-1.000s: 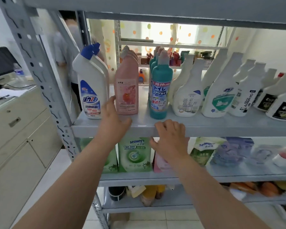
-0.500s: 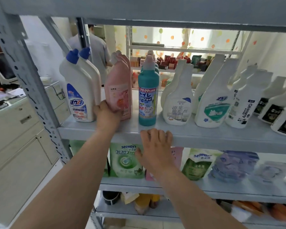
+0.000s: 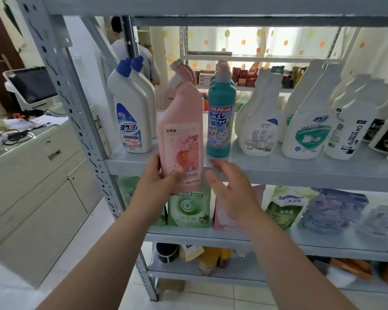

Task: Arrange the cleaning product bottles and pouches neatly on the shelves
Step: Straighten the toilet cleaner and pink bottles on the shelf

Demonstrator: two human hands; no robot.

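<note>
A cream cabinet (image 3: 38,186) with drawers and doors fills the left of the frame, and its worktop (image 3: 61,127) carries a tilted, white-framed monitor (image 3: 31,86) with a dark screen, a tangle of black cables (image 3: 18,136) and some papers (image 3: 46,119). At upper centre a person in a grey shirt (image 3: 150,66) stands with their back turned. To the right hangs a pale curtain (image 3: 244,41) dotted orange, yellow and green, with small boxes (image 3: 242,77) in front of it, while pale floor tiles (image 3: 211,296) show at the bottom.
</note>
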